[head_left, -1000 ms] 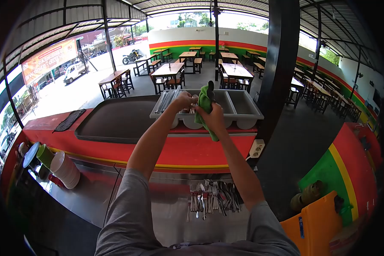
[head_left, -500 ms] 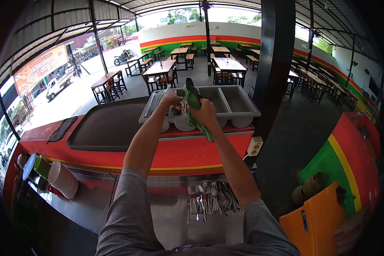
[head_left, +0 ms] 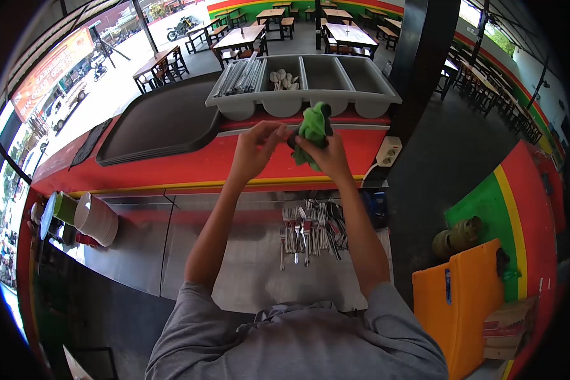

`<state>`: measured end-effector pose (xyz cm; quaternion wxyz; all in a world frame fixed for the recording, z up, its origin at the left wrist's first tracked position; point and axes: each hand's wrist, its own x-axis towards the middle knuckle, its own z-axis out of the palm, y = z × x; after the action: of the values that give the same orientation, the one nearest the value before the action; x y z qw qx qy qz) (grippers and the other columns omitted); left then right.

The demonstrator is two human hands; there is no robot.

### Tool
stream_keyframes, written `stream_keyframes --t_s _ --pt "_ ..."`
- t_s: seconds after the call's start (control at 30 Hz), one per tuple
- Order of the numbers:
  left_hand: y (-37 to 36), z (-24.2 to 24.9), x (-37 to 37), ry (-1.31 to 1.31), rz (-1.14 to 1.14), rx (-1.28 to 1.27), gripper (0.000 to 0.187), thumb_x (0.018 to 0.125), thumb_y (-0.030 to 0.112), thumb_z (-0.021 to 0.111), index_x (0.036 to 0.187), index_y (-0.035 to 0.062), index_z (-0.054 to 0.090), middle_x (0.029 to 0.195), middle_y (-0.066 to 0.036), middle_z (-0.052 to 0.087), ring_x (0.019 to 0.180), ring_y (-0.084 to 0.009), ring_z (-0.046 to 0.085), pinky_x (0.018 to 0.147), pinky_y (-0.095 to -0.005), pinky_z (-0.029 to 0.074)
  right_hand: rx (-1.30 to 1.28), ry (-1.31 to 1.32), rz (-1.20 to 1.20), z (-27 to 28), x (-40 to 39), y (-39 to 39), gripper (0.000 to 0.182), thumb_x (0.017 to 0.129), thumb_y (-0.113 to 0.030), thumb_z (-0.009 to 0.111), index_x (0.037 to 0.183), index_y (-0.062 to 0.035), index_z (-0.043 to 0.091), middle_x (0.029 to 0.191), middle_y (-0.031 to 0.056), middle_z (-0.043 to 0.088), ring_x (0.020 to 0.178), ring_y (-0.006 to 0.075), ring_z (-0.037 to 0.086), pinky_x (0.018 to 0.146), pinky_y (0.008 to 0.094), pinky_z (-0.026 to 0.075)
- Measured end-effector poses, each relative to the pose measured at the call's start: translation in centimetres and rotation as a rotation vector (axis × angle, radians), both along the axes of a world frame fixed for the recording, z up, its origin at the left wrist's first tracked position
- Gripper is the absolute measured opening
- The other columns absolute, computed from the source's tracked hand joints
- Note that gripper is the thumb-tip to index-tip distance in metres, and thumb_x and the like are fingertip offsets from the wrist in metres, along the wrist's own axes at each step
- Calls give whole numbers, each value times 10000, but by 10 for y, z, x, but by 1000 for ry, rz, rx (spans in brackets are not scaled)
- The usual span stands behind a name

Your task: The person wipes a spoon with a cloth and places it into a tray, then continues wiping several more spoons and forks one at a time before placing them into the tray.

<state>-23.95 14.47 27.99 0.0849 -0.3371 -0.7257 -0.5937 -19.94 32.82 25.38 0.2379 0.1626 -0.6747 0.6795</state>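
My right hand point(head_left: 328, 156) is closed round a bunched green and black cloth point(head_left: 313, 132), held just in front of the cutlery tray. Close to its left side is my left hand point(head_left: 256, 151), fingers loosely bent and apart, with nothing visible in it. Behind both hands, the grey cutlery tray point(head_left: 304, 96) sits on the red counter. Its leftmost compartment holds a bundle of long, thin, pale items point(head_left: 242, 77), too fine to name. Spoons point(head_left: 284, 80) lie in the compartment beside it. Below my hands, a pile of forks and other cutlery point(head_left: 307, 231) lies on the steel worktop.
Stacked dark serving trays point(head_left: 161, 120) lie left of the cutlery tray on the red counter point(head_left: 190, 166). A black pillar point(head_left: 418, 69) and a power socket point(head_left: 389, 151) stand at right. Stacked containers point(head_left: 96, 218) are at left, an orange box point(head_left: 456, 304) at lower right.
Both hands have drawn back from over the cutlery tray towards me. The left hand has come out of the spoon compartment; the cloth stays in the right hand. The view has tilted down.
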Motion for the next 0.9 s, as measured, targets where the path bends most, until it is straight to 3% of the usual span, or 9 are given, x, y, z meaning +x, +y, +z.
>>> stream_keyframes --t_s 0.03,0.1,0.2,0.23,0.37,0.53,0.63,0.9 --pt "-12 -22 24 -43 7 -25 261 919 211 589 1070 0 611 837 -79 690 816 -118 654 697 -269 508 -4 -51 -46 -25 25 -3 273 797 -199 729 949 9 637 827 58 667 745 134 634 664 297 497" --pt "-31 -96 64 -395 73 -16 210 917 169 583 1019 -11 620 821 -74 688 803 -128 657 688 -267 508 3 -288 -74 -97 78 -9 290 784 -205 742 948 8 634 829 53 661 746 132 622 671 299 493" --pt "-62 -292 113 -494 172 -264 219 837 159 649 990 5 622 811 -115 688 758 -190 669 684 -293 509 132 -640 -48 -220 155 -7 322 771 -237 753 941 7 630 818 38 648 749 127 607 675 292 485" --pt "-68 -334 134 -527 215 -302 231 814 171 666 974 10 623 805 -127 686 753 -225 674 687 -318 515 53 -685 -58 -254 185 -11 315 783 -247 746 935 3 631 811 33 644 740 123 604 668 289 483" --pt "-51 -358 190 -536 552 -531 228 804 218 672 935 39 620 848 -133 662 800 -295 647 718 -393 505 -139 -964 -3 -286 254 -15 292 821 -284 720 893 -18 624 782 10 620 703 88 572 639 266 464" --pt "-29 -387 200 -475 740 -581 205 822 247 658 908 66 611 954 -122 624 856 -312 615 732 -410 485 94 -931 9 -287 255 0 393 860 -410 659 831 -23 597 701 -22 549 623 62 490 553 264 405" --pt "-23 -392 203 -471 809 -639 221 837 278 641 895 67 612 972 -113 629 861 -310 622 722 -424 483 208 -823 -64 -292 244 8 420 864 -422 650 817 -10 585 679 -29 526 600 59 465 543 264 395" --pt "-33 -390 226 -534 859 -854 279 867 335 600 912 60 615 975 -115 636 831 -309 645 724 -446 487 142 -871 57 -315 247 -7 405 898 -372 613 718 -10 575 629 -37 478 585 53 415 511 271 340"
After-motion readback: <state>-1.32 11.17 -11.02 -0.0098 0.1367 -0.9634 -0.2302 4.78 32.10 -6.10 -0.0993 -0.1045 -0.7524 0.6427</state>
